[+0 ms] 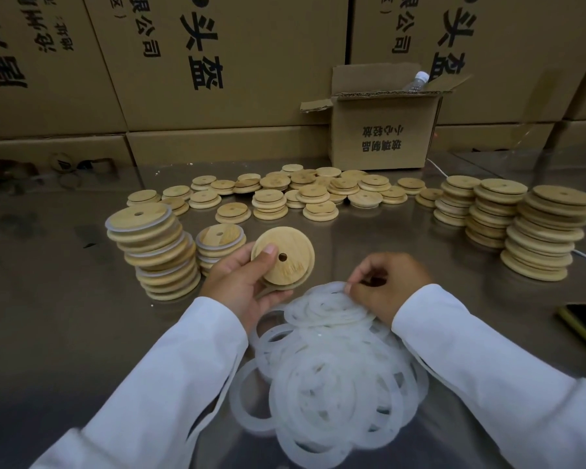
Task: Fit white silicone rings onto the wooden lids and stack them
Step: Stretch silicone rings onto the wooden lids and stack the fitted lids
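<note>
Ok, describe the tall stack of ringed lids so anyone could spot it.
On the steel table, look left of the left hand. The tall stack shows white rings between its lids, unlike bare stacks at right, and overtops the short stack beside it.

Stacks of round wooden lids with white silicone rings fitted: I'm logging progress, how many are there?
2. The tall ringed stack stands at left; the short ringed stack sits just right of it. None looks hidden.
</note>
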Motion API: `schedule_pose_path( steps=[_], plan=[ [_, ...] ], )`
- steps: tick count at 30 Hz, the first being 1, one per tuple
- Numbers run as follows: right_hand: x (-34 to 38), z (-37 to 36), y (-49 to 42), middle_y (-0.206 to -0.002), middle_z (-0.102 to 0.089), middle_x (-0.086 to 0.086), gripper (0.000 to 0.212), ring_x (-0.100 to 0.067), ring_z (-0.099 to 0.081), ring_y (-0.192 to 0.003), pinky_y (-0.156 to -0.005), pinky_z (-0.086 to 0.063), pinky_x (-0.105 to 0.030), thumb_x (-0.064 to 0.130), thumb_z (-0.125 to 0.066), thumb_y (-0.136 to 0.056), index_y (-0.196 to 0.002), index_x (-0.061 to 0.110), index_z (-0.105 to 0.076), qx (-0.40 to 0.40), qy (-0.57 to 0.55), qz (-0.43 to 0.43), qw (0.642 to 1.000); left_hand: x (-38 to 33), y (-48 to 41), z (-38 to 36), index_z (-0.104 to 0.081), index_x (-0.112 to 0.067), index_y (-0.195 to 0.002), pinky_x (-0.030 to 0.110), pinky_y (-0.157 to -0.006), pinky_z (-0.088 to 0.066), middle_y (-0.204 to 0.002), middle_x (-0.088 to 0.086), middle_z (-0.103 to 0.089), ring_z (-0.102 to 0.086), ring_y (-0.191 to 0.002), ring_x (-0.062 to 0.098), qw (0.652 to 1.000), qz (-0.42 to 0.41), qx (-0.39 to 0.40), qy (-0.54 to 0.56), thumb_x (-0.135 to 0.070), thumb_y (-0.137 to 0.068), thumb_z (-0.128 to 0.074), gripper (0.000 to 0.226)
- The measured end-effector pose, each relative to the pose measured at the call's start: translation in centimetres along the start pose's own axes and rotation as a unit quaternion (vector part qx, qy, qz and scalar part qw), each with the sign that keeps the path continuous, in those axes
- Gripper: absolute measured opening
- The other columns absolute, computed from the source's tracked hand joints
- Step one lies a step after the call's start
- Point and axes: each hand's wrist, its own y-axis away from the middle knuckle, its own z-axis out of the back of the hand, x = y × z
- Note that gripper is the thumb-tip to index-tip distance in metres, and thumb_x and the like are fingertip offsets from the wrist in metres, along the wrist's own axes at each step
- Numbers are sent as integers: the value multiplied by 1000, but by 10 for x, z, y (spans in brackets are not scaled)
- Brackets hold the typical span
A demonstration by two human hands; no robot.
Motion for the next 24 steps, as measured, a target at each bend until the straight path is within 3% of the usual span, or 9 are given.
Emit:
schedule_pose_path(
  steps=[3,8,15,19,24],
  plan=[
    [0,3,-1,-69,-63,14,19,-2,-56,-70,-55,-37,-10,25,-71,-75,-59,28,-61,-12,39,10,999,-1,0,-1,-64,-13,-88,29,-50,-56,-69,-3,-71,-67,-68,11,1000,4,-12,17,-9,-88,-52,12],
    [0,5,-3,-68,-59,17,23,-7,-56,-73,-59,-42,-20,30,-70,-76,-57,31,-58,-30,100,3,994,-1,0,-2,-64,-13,-87,28,-50,-56,-70,-2,-71,-65,-74,14,1000,4,-16,17,-9,-89,-52,13],
    [3,8,-3,-69,-59,18,19,-9,-57,-77,-81,-48,-30,31,-65,-79,-61,32,-60,-14,160,-5,987,-1,0,-2,-65,-12,-88,29,-52,-56,-73,-1,-72,-66,-75,14,1000,5,-11,12,-9,-88,-53,12],
    [8,11,1,-70,-66,13,18,-3,-60,-70,-62,-44,-12,20,-69,-79,-63,27,-65,-47,-65,10,997,0,0,-2,-63,-11,-92,31,-55,-57,-89,7,-68,-64,-84,20,1000,9,-23,18,-7,-89,-52,12],
    [25,19,9,-64,-67,14,12,4,-60,-64,-64,-46,-6,10,-68,-78,-70,20,-68,-13,-284,75,956,-2,0,-1,-62,-10,-94,30,-56,-58,-94,13,-67,-65,-85,25,999,17,-28,23,-7,-90,-51,12]
  ],
)
